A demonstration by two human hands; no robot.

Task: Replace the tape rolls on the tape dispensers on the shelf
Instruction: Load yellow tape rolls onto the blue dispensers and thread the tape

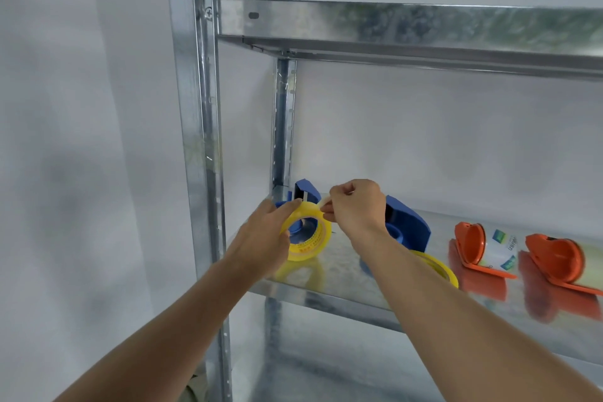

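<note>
Glossy galvanised metal shelf — shiny yellow tape roll

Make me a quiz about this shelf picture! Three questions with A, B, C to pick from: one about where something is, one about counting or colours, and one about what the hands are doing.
1. Where is the loose yellow tape roll lying?
A. on the top shelf
B. on the shelf by the right forearm
C. on the floor

2. How many orange dispensers are there?
A. two
B. four
C. none

3. What is the left hand doing?
A. hanging idle
B. pressing the wall
C. holding a yellow roll

Answers:
1 B: it lies flat beside the second blue dispenser.
2 A: one, then another.
3 C: its fingers curl round the held roll, while the right hand pinches at its edge.
</note>
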